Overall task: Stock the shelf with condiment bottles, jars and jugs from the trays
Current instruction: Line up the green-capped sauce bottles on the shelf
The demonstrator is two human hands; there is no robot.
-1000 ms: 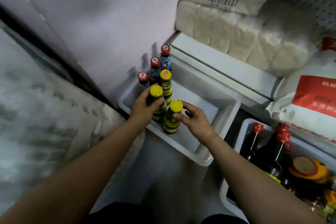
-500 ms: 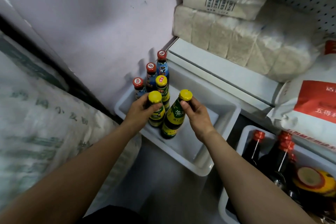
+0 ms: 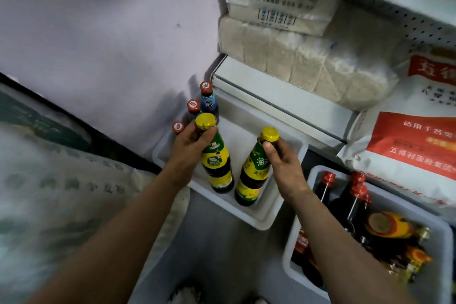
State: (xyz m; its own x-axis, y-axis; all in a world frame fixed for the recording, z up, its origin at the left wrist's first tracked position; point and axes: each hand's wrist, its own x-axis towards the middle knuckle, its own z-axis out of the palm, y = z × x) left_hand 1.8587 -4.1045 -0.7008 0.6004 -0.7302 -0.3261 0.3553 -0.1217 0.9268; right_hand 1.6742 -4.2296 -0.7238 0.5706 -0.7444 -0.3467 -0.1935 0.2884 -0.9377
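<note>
My left hand (image 3: 188,147) grips the neck of a dark bottle with a yellow cap and yellow-green label (image 3: 217,168). My right hand (image 3: 283,163) grips the neck of a second, similar yellow-capped bottle (image 3: 254,173). Both bottles are lifted above a white tray (image 3: 261,219) on the floor. Three red-capped bottles (image 3: 207,99) stand in a row at the tray's far left side by the wall. The white shelf edge (image 3: 278,103) runs behind the tray.
A second white tray (image 3: 441,237) at lower right holds several dark sauce bottles with red caps and an orange-lidded jar. Bagged noodles (image 3: 308,61) and flour sacks (image 3: 414,140) fill the shelf above. A large woven sack (image 3: 56,180) lies at left against the wall.
Both hands have raised their yellow-capped bottles out of the tray and drawn them apart. A third yellow-capped bottle seen earlier is hidden behind my left hand or its bottle.
</note>
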